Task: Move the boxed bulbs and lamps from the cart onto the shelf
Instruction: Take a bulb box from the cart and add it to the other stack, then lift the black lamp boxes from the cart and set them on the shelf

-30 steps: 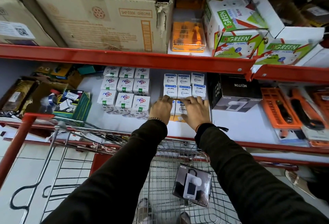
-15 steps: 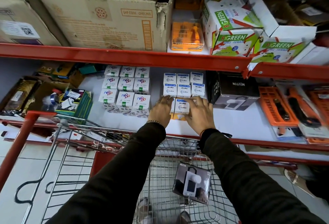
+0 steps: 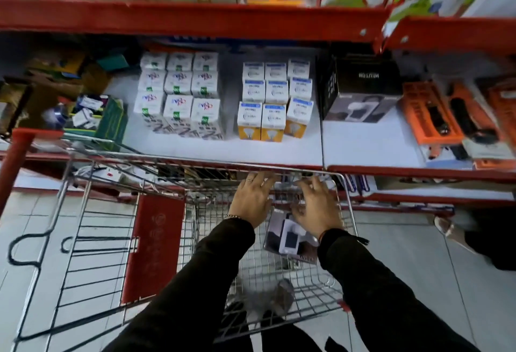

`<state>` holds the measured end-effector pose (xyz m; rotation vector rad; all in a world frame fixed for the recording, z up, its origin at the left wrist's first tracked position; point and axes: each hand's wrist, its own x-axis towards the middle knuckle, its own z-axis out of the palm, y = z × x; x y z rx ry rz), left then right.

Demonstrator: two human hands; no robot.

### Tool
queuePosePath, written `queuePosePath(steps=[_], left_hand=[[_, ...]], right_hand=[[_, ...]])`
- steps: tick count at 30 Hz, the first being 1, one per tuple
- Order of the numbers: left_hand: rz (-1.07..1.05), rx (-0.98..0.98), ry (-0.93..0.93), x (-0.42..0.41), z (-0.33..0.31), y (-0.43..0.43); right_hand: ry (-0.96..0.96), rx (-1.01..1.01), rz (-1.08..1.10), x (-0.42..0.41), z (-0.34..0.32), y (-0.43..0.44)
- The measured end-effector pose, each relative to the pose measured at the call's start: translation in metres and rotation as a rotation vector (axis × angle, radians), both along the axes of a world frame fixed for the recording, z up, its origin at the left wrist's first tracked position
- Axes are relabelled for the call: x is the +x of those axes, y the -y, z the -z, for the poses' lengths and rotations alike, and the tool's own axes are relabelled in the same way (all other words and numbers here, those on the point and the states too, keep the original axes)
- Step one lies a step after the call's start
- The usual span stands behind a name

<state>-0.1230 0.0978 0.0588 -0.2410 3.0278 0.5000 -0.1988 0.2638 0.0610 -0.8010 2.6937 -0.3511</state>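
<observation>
Two blocks of boxed bulbs stand on the white shelf (image 3: 357,145): white boxes with green marks (image 3: 178,91) on the left, white-and-yellow boxes (image 3: 275,100) to their right. A black boxed lamp (image 3: 360,91) stands beside them. Another black boxed lamp (image 3: 287,240) lies in the wire cart (image 3: 350,212). My left hand (image 3: 252,200) hovers over the cart with fingers spread, just left of that box. My right hand (image 3: 317,206) is spread over the box's top; whether it touches is unclear.
Orange packaged tools (image 3: 435,114) lie at the shelf's right. A green box of loose items (image 3: 103,117) and clutter sit at its left. The red upper shelf beam (image 3: 195,20) overhangs the bulbs. The cart's folded child seat (image 3: 153,245) is to the left, over tiled floor.
Both hands have let go of the white-and-yellow bulb boxes on the shelf and dropped back into the cart, above the black boxed lamp. The view has tilted downward.
</observation>
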Motion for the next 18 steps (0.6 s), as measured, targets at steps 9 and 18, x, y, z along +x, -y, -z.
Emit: queuePosePath(steps=[9, 18], left_hand=[[-0.393, 0.516, 0.585, 0.029, 0.109, -0.053], [-0.633, 0.681, 0.637, 0.032, 0.150, -0.062]], right_hand=[[0.358, 0.096, 0.461, 0.060, 0.119, -0.051], [0.702, -0.082, 0.810, 0.047, 0.146, -0.066]])
